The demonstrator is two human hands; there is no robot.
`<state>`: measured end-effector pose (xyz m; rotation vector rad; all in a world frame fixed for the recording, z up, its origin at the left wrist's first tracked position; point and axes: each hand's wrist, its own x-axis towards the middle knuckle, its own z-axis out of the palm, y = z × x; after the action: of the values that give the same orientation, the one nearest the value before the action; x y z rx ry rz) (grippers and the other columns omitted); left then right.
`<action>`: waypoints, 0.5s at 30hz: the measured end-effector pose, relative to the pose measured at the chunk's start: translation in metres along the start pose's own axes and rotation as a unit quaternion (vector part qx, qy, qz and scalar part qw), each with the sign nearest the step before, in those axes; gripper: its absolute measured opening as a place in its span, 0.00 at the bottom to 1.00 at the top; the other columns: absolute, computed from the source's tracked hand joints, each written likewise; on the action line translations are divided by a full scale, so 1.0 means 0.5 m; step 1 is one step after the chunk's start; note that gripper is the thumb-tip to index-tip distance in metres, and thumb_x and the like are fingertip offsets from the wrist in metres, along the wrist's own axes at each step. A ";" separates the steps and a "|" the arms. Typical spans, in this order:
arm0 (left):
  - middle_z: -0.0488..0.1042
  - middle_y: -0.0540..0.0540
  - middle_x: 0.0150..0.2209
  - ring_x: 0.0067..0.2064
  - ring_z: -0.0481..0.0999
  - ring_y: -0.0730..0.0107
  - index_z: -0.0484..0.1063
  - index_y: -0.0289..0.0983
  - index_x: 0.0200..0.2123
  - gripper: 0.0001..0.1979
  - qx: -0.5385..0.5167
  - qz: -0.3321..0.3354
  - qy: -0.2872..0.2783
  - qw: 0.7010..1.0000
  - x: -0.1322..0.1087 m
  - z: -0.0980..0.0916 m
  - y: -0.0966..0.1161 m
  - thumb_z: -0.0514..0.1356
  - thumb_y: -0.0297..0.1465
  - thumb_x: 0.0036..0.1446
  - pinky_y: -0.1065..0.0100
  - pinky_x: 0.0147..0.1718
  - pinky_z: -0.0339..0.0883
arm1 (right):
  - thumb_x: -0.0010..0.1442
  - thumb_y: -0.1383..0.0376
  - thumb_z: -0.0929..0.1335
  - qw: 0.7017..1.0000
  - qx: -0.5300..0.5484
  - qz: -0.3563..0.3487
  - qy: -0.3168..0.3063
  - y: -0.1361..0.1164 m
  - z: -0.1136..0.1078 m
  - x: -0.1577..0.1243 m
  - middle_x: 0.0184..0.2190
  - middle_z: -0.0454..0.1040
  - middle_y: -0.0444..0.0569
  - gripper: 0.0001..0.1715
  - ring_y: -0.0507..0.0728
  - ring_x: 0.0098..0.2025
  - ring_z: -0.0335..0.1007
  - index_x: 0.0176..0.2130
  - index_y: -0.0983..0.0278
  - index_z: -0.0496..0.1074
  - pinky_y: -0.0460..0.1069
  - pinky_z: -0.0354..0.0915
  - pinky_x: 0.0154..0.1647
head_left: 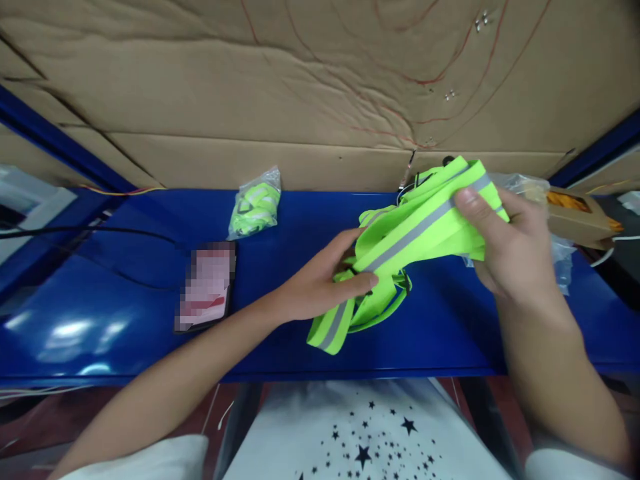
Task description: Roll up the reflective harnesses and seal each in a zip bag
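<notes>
The lime reflective strap bundle (420, 230) is held over the tabletop (440, 327), its long axis slanting from lower left to upper right, the right hand (517, 243) clamping its folded upper end, the left hand (325, 280) gripping its lower portion.

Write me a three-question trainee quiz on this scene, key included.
1. True or false: the left hand and right hand both touch the bundle of neon yellow-green, grey-striped webbing.

2. Which lies nearer the flat rectangular phone with black edges?
A) the clear plastic bag with neon contents
B) the brown cardboard box

3. Fill in: over the glossy blue tabletop, the ____ hand is nearer the phone.

Key: 1 true; 2 A; 3 left.
</notes>
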<state>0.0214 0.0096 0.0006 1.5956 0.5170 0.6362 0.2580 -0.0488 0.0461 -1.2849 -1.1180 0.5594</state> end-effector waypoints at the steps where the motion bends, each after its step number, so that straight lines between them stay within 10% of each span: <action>1: 0.72 0.41 0.57 0.56 0.73 0.59 0.65 0.39 0.61 0.30 0.003 0.009 0.043 0.999 0.001 0.004 -0.004 0.67 0.40 0.59 0.66 0.51 0.69 | 0.59 0.52 0.76 0.998 0.049 0.039 -0.014 0.004 -0.002 0.006 0.33 0.80 0.48 0.16 0.57 0.33 0.76 0.39 0.62 0.81 0.51 0.70 0.34; 5: 0.77 0.48 0.36 0.36 0.76 0.69 0.74 0.37 0.42 0.21 -0.073 -0.058 0.099 0.991 0.001 0.012 -0.003 0.61 0.50 0.63 0.71 0.36 0.70 | 0.59 0.53 0.76 0.977 0.170 0.118 -0.040 0.008 -0.001 0.019 0.39 0.82 0.53 0.18 0.61 0.40 0.80 0.42 0.64 0.79 0.53 0.75 0.40; 9: 0.79 0.48 0.31 0.30 0.77 0.67 0.77 0.36 0.45 0.22 -0.229 -0.189 0.020 0.955 -0.002 0.013 0.001 0.62 0.49 0.61 0.68 0.32 0.71 | 0.59 0.54 0.76 0.971 0.188 0.141 -0.051 0.009 0.010 0.014 0.42 0.83 0.54 0.17 0.63 0.44 0.81 0.40 0.65 0.79 0.53 0.77 0.43; 15: 0.83 0.42 0.41 0.41 0.82 0.62 0.79 0.38 0.47 0.23 -0.272 -0.133 -0.154 0.941 -0.014 0.013 -0.027 0.66 0.48 0.57 0.66 0.41 0.74 | 0.57 0.55 0.77 0.971 0.184 0.139 -0.060 0.008 0.018 -0.002 0.40 0.83 0.54 0.14 0.64 0.43 0.81 0.35 0.64 0.79 0.54 0.77 0.44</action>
<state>0.0210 0.0016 -0.0141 1.0475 0.2803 0.2780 0.2507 -0.0447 0.0411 -1.0968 -0.8822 1.0165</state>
